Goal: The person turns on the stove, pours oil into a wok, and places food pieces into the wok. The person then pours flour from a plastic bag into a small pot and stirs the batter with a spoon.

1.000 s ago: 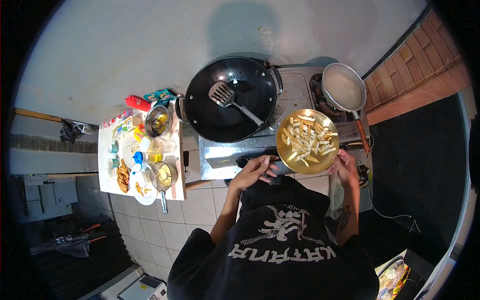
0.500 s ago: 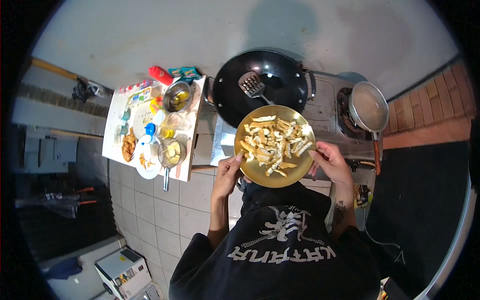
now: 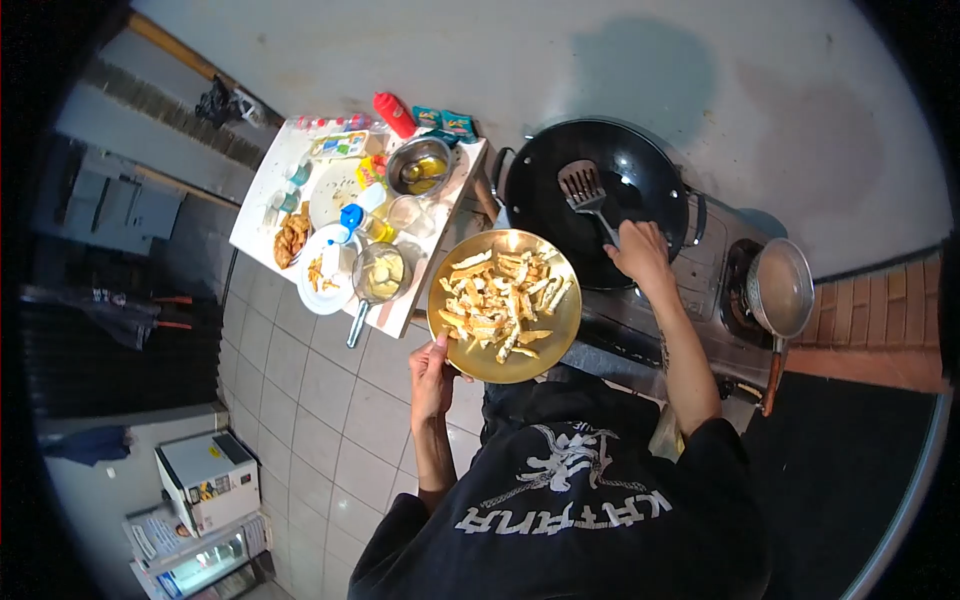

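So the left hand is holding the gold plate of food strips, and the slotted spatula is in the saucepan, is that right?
Not quite: the head view shows the slotted spatula in the black wok, not the saucepan. The left hand does hold the gold plate of food strips.
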`<state>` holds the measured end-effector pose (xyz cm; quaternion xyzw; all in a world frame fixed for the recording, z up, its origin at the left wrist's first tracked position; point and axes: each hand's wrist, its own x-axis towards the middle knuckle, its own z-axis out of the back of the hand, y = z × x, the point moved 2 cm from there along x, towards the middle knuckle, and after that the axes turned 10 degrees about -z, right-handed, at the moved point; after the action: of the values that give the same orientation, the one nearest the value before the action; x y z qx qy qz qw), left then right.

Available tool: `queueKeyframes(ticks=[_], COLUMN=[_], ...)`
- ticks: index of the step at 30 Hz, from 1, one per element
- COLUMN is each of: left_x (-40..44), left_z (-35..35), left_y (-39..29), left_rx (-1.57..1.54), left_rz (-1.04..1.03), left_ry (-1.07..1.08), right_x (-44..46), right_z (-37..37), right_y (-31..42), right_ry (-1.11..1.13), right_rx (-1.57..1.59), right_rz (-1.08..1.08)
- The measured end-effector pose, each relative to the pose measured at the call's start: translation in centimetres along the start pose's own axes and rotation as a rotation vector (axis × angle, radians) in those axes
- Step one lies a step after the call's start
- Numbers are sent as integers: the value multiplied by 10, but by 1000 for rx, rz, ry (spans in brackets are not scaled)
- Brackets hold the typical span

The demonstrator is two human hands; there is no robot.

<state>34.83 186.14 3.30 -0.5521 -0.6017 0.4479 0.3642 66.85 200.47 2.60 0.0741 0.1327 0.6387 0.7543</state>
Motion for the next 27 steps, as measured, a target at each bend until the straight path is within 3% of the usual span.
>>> queueKeyframes(ticks=[2, 6, 10, 14, 17, 20, 27], left_x=[-2, -4, -2, -3, -4, -4, -5], left_z=[7, 18, 9, 4, -3, -9, -8], left_y=[-3, 1, -2, -2, -3, -1, 8], left_rx=[-2, 11, -10, -23, -49, -74, -112], left_rz=[-19, -8, -29, -60, -43, -47, -83], left_ry=[-35, -52, -87, -97, -72, -53, -39], right_x=[3, 9, -6, -27, -53, -70, -94], right_z=[-10, -19, 20, 54, 78, 66, 47], right_y=[1, -5, -6, -16, -16, -43, -74], right_ry=[30, 19, -48, -149, -78, -205, -186], right_rx=[-147, -150, 11, 120, 58, 103, 96], right_rz=[-31, -59, -132, 8, -113, -38, -102])
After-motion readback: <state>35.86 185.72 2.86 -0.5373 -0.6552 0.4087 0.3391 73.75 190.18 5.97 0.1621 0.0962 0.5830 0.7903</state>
